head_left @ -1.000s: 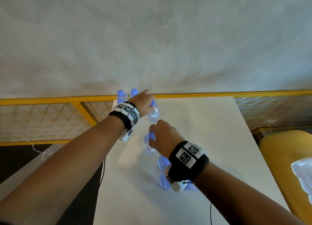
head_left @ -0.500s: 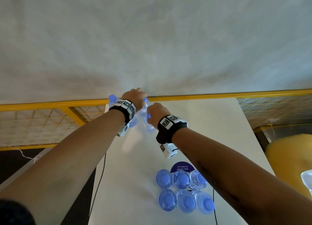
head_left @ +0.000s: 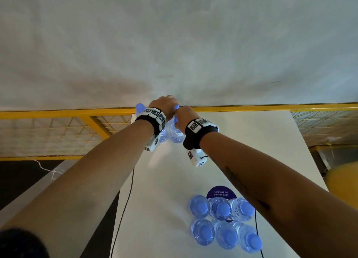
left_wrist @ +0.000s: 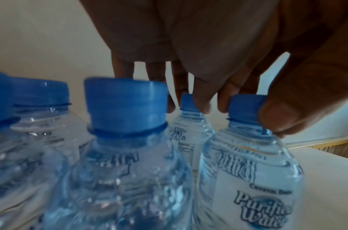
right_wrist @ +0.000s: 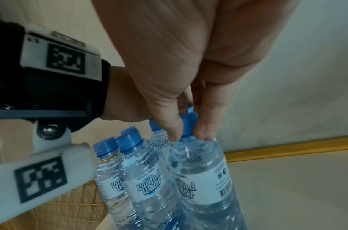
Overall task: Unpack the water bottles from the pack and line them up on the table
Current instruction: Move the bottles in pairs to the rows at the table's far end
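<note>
Blue cap (right_wrist: 187,124) of a water bottle (right_wrist: 204,179) sits pinched between the right hand (head_left: 183,116) fingers (right_wrist: 172,130); left hand (head_left: 164,104) fingers (left_wrist: 277,115) pinch the neighbouring bottle's cap (left_wrist: 246,107).

Head view: even, diffuse daylight, moderately bright. Pale glare patch on the white table (head_left: 242,151) just near of the hands; soft shadow smears on the grey wall (head_left: 174,44) above the yellow rail (head_left: 251,108). Strong wide-angle bending at edges; forearms stretched. Yellow object (head_left: 344,180) at far right blurred.

Left wrist view: dim, palm of left hand (left_wrist: 218,46) in shadow, nearest bottle (left_wrist: 125,155) out of focus, smeared.

Right wrist view: brighter, labels legible, mild softness; marker block (right_wrist: 41,174) at left overexposed.
</note>
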